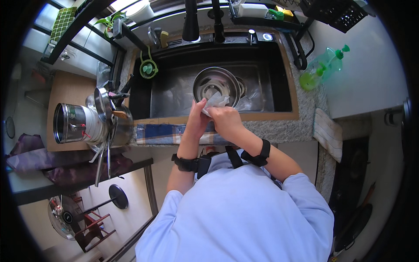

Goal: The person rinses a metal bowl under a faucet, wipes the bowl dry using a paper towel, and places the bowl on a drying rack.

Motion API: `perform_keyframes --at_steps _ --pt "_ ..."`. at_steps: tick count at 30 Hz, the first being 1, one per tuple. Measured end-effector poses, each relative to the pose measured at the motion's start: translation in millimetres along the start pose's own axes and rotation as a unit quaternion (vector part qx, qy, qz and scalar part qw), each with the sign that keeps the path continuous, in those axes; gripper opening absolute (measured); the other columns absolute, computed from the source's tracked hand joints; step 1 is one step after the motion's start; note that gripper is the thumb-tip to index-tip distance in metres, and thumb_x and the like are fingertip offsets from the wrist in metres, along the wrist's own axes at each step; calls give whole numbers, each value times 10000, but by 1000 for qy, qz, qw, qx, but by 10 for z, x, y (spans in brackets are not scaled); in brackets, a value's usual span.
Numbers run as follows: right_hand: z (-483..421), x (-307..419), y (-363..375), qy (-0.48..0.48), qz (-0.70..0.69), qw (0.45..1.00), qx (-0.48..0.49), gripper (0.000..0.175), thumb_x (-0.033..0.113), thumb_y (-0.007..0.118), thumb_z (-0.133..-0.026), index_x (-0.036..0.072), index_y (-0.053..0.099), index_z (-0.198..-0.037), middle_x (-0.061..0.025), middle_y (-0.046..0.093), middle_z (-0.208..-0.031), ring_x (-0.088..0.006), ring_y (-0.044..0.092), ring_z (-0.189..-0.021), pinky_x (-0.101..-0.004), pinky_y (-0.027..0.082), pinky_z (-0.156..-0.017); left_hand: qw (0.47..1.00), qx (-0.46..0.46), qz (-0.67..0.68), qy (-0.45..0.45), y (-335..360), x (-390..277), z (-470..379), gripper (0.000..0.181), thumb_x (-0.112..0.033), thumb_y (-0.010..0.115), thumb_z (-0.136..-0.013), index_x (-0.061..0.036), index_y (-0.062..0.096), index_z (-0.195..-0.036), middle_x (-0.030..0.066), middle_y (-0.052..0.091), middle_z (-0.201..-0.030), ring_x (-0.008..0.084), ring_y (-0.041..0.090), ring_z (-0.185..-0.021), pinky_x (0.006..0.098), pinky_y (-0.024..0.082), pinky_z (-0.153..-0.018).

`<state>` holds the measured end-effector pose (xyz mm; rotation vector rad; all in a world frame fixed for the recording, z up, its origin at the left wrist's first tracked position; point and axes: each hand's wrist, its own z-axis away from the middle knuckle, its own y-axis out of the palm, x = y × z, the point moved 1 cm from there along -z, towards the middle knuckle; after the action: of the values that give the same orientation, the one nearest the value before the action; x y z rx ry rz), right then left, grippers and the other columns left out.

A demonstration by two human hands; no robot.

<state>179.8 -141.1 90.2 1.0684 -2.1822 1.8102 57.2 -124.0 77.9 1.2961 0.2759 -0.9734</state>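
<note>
A round stainless steel bowl (215,77) stands in the dark sink (170,88), beside the drain. Above its near rim both hands meet at a crumpled white cloth or paper (216,100). My left hand (199,116) has its thumb raised against the left side of the white piece; its fingers are partly hidden. My right hand (226,120) is curled over the lower end of that piece and grips it. Below the hands, a blue checked cloth (160,133) lies along the counter's front edge. The black faucet (191,23) hangs over the sink's back rim.
Stacked steel pots (70,122) and utensils crowd the left counter on a wooden board (65,85). A small green strainer (149,68) hangs in the sink's left corner. Green soap bottles (309,80) stand right of the sink, with a striped cloth (328,132) over the counter's edge.
</note>
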Motion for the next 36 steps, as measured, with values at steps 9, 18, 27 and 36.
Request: perform_keyframes --at_steps 9,18,27,36 --pt "123 -209 -196 -196 52 975 -90 141 72 527 -685 46 599 -803 -79 634 -924 -206 595 -928 -364 418 -890 985 -83 -74 129 -56 -64 309 500 -193 506 -837 -51 337 -1286 90 492 -1174 171 504 -1065 309 421 -896" --pt "-30 -73 -223 -235 6 970 -66 106 41 552 -652 63 577 -754 -64 632 -795 -220 615 -816 -357 451 -824 982 -89 -74 151 -118 -88 326 393 -273 472 -891 -45 437 -1209 76 564 -1096 155 551 -996 306 432 -861" --pt "63 17 -23 -97 -33 995 -16 106 42 579 -595 76 524 -677 -79 580 -648 -257 597 -674 -356 450 -652 989 -106 31 97 -3 347 224 343 -341 466 -888 -62 513 -1080 58 589 -1039 165 564 -954 334 426 -847" --pt "-7 -392 -85 -223 16 972 -69 40 78 541 -668 68 565 -699 -53 607 -729 -207 604 -779 -346 452 -796 983 -147 15 107 -57 201 175 312 -324 448 -865 -78 536 -1034 47 615 -996 172 589 -900 341 460 -779"
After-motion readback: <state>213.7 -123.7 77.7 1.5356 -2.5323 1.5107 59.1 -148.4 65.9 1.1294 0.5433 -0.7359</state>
